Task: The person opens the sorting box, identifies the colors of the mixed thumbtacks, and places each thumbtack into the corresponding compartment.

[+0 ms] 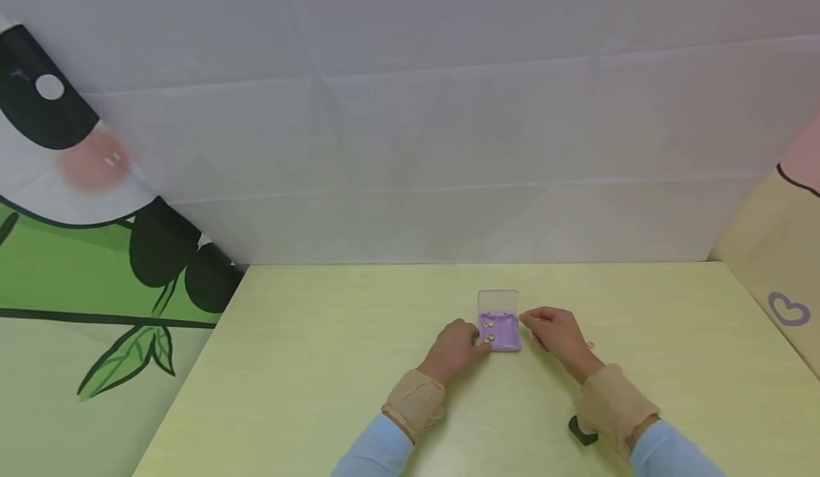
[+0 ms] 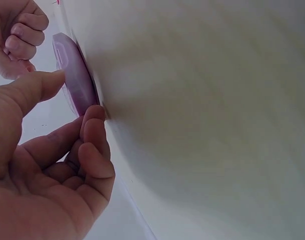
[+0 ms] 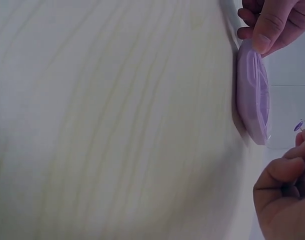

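Note:
A small purple box [image 1: 509, 334] with its clear lid [image 1: 498, 300] raised lies on the table, several tiny yellowish pieces [image 1: 490, 338] inside along its left side. My left hand [image 1: 456, 349] grips the box's left edge. In the left wrist view its thumb [image 2: 50, 84] lies on the rim and curled fingers are at the lower side. Beside the box's right edge, my right hand [image 1: 559, 331] pinches a tiny stud [image 3: 299, 125] with a purple head and thin stem, seen in the right wrist view. Its head stands clear of the fingertips.
A small reddish ring-shaped piece [image 1: 590, 344] lies on the pale yellow table [image 1: 320, 363], just right of my right hand. Under the right wrist shows a black object [image 1: 581, 432]. A white wall sheet [image 1: 435, 228] rises behind the table's back edge; printed panels flank both sides.

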Action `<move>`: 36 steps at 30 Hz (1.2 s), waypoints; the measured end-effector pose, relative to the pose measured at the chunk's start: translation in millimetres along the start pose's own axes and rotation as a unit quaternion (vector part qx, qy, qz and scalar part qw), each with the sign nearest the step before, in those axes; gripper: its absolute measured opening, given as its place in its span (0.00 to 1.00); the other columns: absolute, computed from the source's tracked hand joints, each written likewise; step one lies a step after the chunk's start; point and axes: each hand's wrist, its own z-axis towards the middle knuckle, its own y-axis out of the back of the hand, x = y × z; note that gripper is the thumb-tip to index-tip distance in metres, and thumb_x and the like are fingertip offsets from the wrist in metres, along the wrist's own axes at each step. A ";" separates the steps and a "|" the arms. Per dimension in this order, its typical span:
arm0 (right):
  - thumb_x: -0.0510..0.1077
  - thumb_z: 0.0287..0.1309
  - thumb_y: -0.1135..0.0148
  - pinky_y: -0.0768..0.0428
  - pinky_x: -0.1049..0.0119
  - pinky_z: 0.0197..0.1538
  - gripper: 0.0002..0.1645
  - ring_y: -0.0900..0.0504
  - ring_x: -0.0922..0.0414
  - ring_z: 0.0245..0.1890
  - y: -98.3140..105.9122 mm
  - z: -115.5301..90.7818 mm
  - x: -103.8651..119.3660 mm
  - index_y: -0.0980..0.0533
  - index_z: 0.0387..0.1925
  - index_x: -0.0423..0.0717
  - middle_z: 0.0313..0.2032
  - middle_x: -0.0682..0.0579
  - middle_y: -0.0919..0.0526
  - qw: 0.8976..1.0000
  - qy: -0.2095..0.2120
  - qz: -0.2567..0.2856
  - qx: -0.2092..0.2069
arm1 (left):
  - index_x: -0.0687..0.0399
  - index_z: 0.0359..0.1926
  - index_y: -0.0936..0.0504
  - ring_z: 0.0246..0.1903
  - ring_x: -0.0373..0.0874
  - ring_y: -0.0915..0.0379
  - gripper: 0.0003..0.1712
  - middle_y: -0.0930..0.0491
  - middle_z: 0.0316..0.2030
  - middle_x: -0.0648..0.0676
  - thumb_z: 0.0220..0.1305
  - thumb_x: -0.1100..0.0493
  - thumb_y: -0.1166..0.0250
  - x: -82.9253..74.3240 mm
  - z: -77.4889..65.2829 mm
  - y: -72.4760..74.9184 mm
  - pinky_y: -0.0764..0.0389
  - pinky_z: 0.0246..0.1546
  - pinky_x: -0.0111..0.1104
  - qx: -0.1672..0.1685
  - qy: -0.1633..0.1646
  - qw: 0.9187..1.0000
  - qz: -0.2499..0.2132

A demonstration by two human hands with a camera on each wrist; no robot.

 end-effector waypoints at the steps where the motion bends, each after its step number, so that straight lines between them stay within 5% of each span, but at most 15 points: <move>1: 0.45 0.63 0.43 0.34 0.71 0.21 0.21 0.36 0.65 0.15 -1.7 1.4 -0.4 0.22 0.46 0.28 0.12 0.62 0.31 1.000 -0.003 -0.001 -0.004 | 0.64 0.23 0.20 0.21 0.40 0.44 0.16 0.39 0.18 0.48 0.58 0.55 0.35 -0.1 -0.2 -0.2 0.42 0.20 0.29 -0.001 -0.001 1.000 -0.001; 21: 0.43 0.60 0.40 0.32 0.68 0.23 0.18 0.32 0.62 0.18 -20.0 8.5 0.8 0.19 0.40 0.29 0.17 0.55 0.25 0.998 0.006 -0.062 -0.017 | 0.65 0.24 0.19 0.20 0.39 0.44 0.16 0.38 0.18 0.48 0.58 0.54 0.35 -1.0 -1.9 -1.6 0.41 0.20 0.30 -0.007 -0.011 1.000 0.006; 36: 0.42 0.58 0.40 0.32 0.66 0.28 0.16 0.30 0.59 0.23 -20.6 24.1 -0.8 0.19 0.36 0.30 0.23 0.49 0.22 0.992 0.031 -0.119 -0.017 | 0.63 0.21 0.21 0.20 0.39 0.44 0.16 0.38 0.18 0.48 0.57 0.55 0.35 -3.4 9.9 -2.1 0.41 0.20 0.29 -0.018 -0.002 1.000 0.004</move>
